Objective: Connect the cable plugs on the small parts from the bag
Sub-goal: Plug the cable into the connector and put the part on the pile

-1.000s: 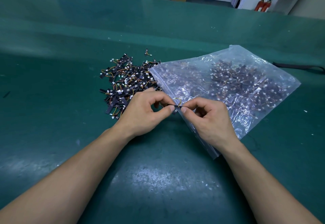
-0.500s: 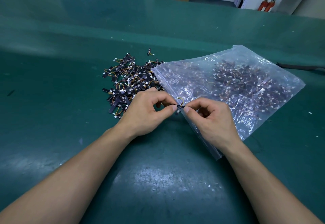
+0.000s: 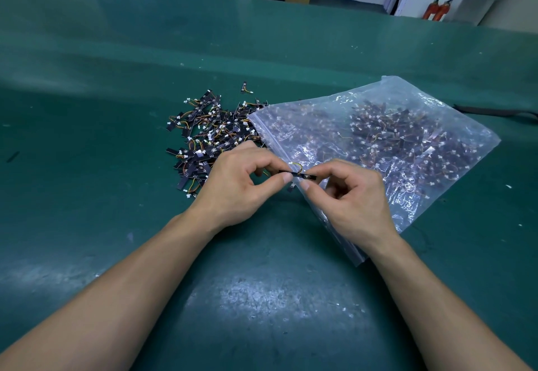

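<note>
- bare left hand [image 3: 235, 193], short trimmed nails, the thumbnail showing at the tip
- bare right hand [image 3: 355, 204], short nails too, knuckles ridged across its back
- bare left forearm [image 3: 116, 298], uncovered from wrist to the picture's lower edge
- bare right forearm [image 3: 436, 306], likewise uncovered from wrist down to the lower edge

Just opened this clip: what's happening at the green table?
A person pinches one small black strip part between the left hand and the right hand, over the green table. Its short wire with a white plug loops up between the fingers; whether the plug is seated is too small to tell. A pile of similar parts lies left of the hands, and a clear plastic bag holding many more lies to the right.
</note>
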Action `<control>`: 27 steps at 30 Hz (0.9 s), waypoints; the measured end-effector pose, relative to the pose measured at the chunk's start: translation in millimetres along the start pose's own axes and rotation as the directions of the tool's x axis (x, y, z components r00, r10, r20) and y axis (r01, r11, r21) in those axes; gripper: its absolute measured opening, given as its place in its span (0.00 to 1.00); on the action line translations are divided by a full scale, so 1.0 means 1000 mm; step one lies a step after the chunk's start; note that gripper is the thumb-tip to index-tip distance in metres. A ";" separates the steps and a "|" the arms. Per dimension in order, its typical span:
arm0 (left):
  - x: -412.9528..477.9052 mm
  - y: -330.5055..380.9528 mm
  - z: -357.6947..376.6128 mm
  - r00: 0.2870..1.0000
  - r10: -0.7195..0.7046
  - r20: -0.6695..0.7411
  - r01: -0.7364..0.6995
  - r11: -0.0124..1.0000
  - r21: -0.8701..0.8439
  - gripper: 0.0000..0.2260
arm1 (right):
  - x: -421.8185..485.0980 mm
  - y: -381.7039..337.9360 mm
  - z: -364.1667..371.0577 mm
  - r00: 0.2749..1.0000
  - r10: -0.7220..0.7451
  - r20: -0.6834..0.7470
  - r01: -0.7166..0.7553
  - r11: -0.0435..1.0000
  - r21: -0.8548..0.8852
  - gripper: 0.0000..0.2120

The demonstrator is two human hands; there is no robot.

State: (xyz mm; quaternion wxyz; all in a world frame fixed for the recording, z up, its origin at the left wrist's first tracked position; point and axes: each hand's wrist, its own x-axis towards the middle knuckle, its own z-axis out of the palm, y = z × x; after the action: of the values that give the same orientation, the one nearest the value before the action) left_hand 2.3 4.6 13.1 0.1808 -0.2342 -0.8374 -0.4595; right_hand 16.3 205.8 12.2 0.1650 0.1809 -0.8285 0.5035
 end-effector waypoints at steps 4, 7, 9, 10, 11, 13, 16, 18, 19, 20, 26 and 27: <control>0.000 0.001 0.001 0.998 0.056 -0.013 -0.056 0.998 0.022 0.03 | 0.001 0.001 -0.001 0.995 -0.087 -0.041 0.085 0.994 -0.064 0.04; 0.000 0.002 0.001 0.995 0.099 -0.027 -0.098 0.995 0.029 0.04 | 0.001 0.003 -0.002 0.992 -0.121 -0.045 0.118 0.990 -0.078 0.03; 0.000 0.002 0.002 0.993 0.113 -0.042 -0.111 0.993 0.037 0.03 | 0.000 0.004 -0.002 0.990 -0.131 -0.049 0.128 0.990 -0.066 0.04; 0.000 0.001 0.002 0.992 0.119 -0.050 -0.117 0.992 0.041 0.02 | 0.000 0.004 -0.002 0.990 -0.135 -0.050 0.132 0.989 -0.059 0.04; 0.000 0.001 0.002 0.990 0.125 -0.057 -0.123 0.991 0.047 0.01 | 0.000 0.004 -0.003 0.989 -0.139 -0.050 0.137 0.989 -0.054 0.04; 0.000 0.001 0.002 0.988 0.139 -0.068 -0.135 0.989 0.060 0.00 | 0.000 0.004 -0.003 0.989 -0.143 -0.047 0.140 0.989 -0.046 0.04; 0.000 0.000 0.002 0.986 0.150 -0.070 -0.145 0.987 0.067 0.00 | 0.000 0.005 -0.003 0.989 -0.140 -0.049 0.138 0.989 -0.047 0.04; 0.000 0.000 0.003 0.987 0.148 -0.063 -0.144 0.988 0.062 0.01 | 0.000 0.006 -0.004 0.987 -0.153 -0.050 0.150 0.987 -0.064 0.03; 0.000 0.000 0.003 0.988 0.145 -0.058 -0.141 0.988 0.058 0.02 | 0.001 0.007 -0.004 0.985 -0.162 -0.052 0.158 0.985 -0.073 0.03; 0.000 0.000 0.003 0.989 0.141 -0.051 -0.138 0.989 0.054 0.03 | 0.001 0.007 -0.004 0.984 -0.170 -0.053 0.165 0.983 -0.081 0.02; -0.001 0.000 0.002 0.991 0.127 -0.048 -0.125 0.991 0.055 0.03 | 0.000 0.008 -0.002 0.986 -0.159 -0.052 0.156 0.986 -0.061 0.03; -0.001 -0.001 0.002 0.991 0.125 -0.052 -0.122 0.991 0.059 0.02 | 0.000 0.008 -0.002 0.987 -0.156 -0.048 0.153 0.987 -0.056 0.04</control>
State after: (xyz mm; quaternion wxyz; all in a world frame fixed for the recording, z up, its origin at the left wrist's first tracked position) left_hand 2.9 5.6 11.1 0.2385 -0.2678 -0.8284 -0.4304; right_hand 12.8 210.8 6.4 0.2300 0.2269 -0.8203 0.4718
